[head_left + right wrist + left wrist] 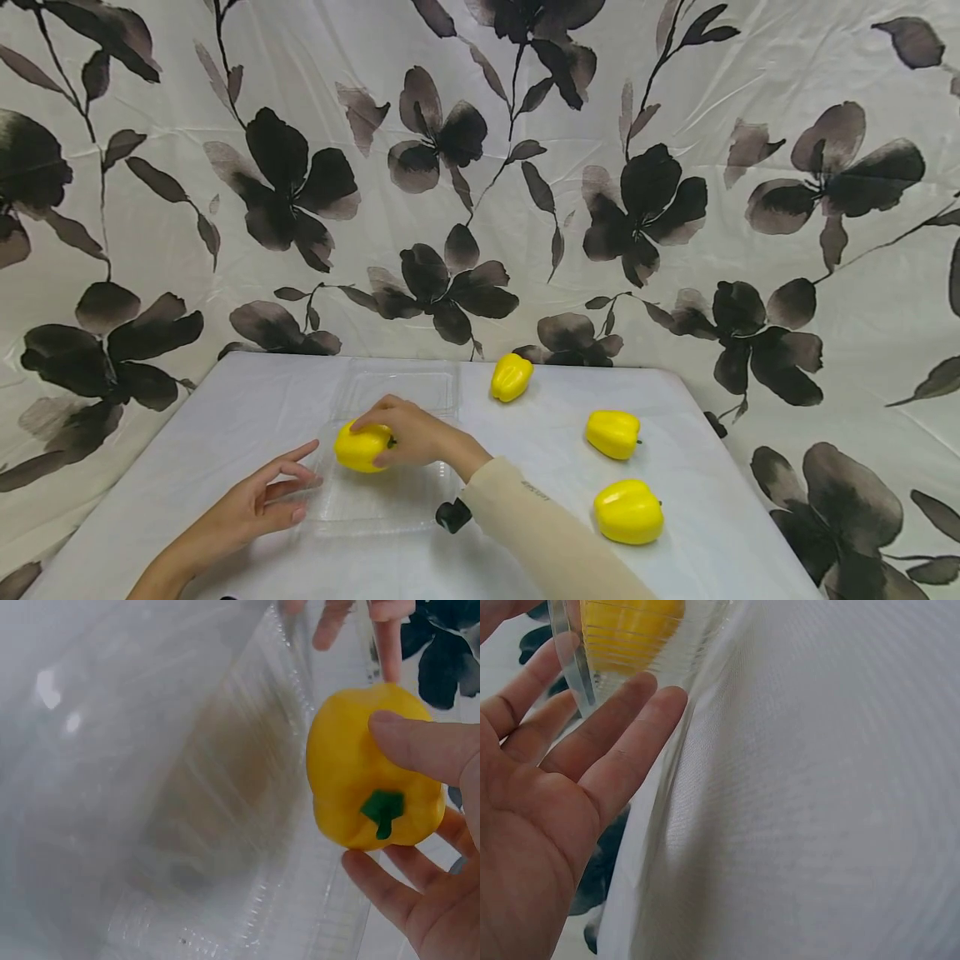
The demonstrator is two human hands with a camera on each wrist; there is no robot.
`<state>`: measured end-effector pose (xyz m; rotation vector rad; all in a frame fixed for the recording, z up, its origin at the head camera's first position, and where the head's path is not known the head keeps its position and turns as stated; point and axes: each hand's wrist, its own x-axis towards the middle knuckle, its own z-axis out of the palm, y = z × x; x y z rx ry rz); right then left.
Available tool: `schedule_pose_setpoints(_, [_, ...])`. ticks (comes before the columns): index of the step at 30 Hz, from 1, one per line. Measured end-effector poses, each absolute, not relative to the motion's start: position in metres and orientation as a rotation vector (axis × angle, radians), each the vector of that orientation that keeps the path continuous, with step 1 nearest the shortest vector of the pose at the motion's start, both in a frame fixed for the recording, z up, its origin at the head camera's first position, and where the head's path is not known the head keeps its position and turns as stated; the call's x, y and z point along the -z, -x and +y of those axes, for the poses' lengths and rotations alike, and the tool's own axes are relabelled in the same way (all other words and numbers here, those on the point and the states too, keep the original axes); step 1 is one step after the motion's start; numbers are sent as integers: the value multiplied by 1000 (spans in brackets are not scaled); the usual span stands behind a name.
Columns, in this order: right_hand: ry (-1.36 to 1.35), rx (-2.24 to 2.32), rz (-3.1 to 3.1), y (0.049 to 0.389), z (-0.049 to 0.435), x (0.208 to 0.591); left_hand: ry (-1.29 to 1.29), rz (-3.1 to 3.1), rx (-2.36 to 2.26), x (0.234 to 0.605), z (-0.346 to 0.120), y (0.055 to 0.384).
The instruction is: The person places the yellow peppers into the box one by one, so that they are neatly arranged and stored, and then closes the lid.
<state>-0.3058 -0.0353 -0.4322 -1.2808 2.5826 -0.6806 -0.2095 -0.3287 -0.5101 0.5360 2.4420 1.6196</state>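
Note:
My right hand (412, 435) grips a yellow bell pepper (358, 450) with a green stem. The pepper is at the left part of a clear plastic clamshell container (397, 504); whether it touches the bottom I cannot tell. Thumb and fingers lie on opposite sides of the pepper (341, 769) in the right wrist view. The container's clear lid (405, 385) lies folded back on the far side. By the container's left edge is my left hand (247, 512), its fingers extended and holding nothing. In the left wrist view its fingertips are close to the container's wall (694, 656); contact is unclear.
Three more yellow bell peppers lie to the right on the white-covered table (525, 475): one at the back (512, 377), one mid-right (612, 434), one nearer the front (629, 512). A floral sheet (555, 200) hangs behind the table.

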Motion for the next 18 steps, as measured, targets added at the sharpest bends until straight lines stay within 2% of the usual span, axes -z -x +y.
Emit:
schedule_pose_setpoints(12, [1287, 643, 2613, 307, -44, 444, -586, 2429, -1645, 513, -332, 210])
schedule_pose_setpoints(18, [1195, 703, 2620, 302, -47, 446, -593, 2418, -1657, 511, -329, 209])
